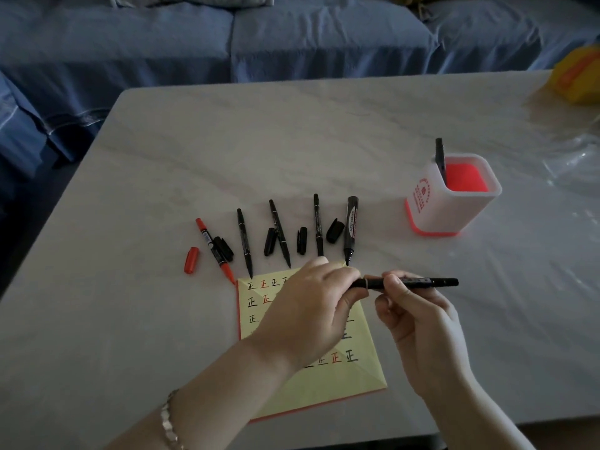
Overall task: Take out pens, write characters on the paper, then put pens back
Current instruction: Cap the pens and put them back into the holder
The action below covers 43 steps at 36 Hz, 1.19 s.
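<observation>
Both hands hold one black pen (422, 281) level above the yellow paper (324, 388). My right hand (418, 319) grips its barrel. My left hand (311, 306) pinches the pen's left end, where the cap is hidden by my fingers. The paper carries rows of black and red characters. Behind it lie several uncapped pens in a row: a red-tipped one (214, 250), thin black ones (244, 241) and a thick marker (351, 229), with loose caps (191, 260) between them. A white and red pen holder (454, 194) stands at the right with one black pen (440, 157) in it.
The pale marble-look table (292, 141) ends at the left and far sides. A blue-covered sofa (227, 37) lies beyond it. A yellow object (578, 76) and clear plastic (571, 157) sit at the far right.
</observation>
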### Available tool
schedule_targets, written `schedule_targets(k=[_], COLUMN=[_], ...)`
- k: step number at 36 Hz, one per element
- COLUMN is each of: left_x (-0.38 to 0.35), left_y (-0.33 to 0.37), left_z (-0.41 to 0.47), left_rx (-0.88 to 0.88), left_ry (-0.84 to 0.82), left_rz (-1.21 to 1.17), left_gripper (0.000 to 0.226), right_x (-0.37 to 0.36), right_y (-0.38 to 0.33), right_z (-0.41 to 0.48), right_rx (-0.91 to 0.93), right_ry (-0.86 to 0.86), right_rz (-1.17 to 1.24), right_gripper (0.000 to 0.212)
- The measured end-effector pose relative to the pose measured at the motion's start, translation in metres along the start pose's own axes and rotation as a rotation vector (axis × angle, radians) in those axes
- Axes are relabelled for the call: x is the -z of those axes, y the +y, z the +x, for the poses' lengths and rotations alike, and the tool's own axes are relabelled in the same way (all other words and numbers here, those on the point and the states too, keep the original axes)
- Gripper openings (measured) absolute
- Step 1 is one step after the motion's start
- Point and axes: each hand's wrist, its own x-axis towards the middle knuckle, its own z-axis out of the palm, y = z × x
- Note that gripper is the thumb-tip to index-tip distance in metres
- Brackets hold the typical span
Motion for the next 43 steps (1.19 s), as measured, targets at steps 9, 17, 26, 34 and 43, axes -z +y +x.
schedule_targets(k=[9,17,26,34,43], left_x=[-0.013,-0.015,-0.023,-0.042,-0.017], left_y=[-0.003,-0.023,-0.041,-0.048,-0.031], left_z=[0.034,0.051,0.081,0.099,0.067], left_rx=[0.176,0.355,0.447,0.432,0.429], left_ry=[-0.021,0.053,-0.038,-0.18,0.02], left_rz=[0.005,0.075,0.305,0.564,0.28], left_gripper=[0.032,0.022,0.027,0.02,0.021], right_x=[0.024,0.059,0.059,0.063,0.035], right_y=[-0.057,-0.096,-0.081,-0.079,-0.022], right_z=[0.035,0.101,0.12,0.093,0.07], right_rx=[0.386,0.915,0.757,0.722,0.423], right_ry=[0.08,0.41,0.386,0.372,0.053], right_rz=[-0.221,-0.836,-1.159,-1.106,-1.184], right_gripper=[0.026,0.008,0.025,0.038,0.02])
